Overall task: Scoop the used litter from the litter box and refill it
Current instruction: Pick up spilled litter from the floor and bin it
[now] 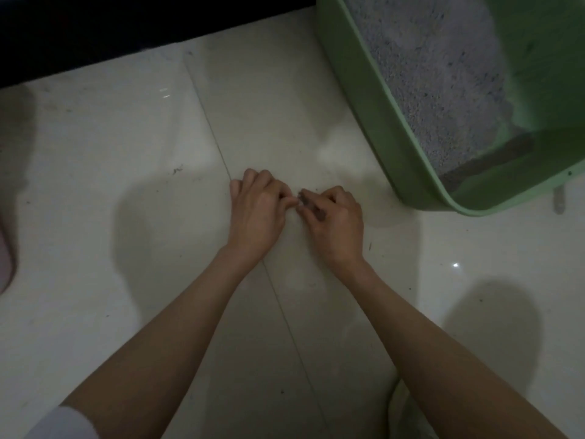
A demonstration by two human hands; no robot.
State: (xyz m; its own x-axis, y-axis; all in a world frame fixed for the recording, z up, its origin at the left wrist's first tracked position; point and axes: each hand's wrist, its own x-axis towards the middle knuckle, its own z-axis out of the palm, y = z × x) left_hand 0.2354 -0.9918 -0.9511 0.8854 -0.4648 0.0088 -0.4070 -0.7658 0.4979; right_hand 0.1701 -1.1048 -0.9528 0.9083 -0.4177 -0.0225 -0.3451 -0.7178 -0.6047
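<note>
A light green litter box (373, 99) stands on the floor at the upper right. Grey litter (433, 74) fills it, with a darker patch (493, 156) near its front corner. Both my hands are low over the white floor tiles, to the left of the box's near corner. Their fingers are curled and meet at a small dark thing (304, 200). My left hand (256, 213) pinches it from the left. My right hand (334, 221) grips it from the right. The thing is too small and dim to identify.
White glossy floor tiles (126, 153) carry scattered dark specks. A black strip (126, 26) runs along the top. A pinkish slipper (4, 248) shows at the left edge. A small grey object (558, 201) lies just past the box's near corner.
</note>
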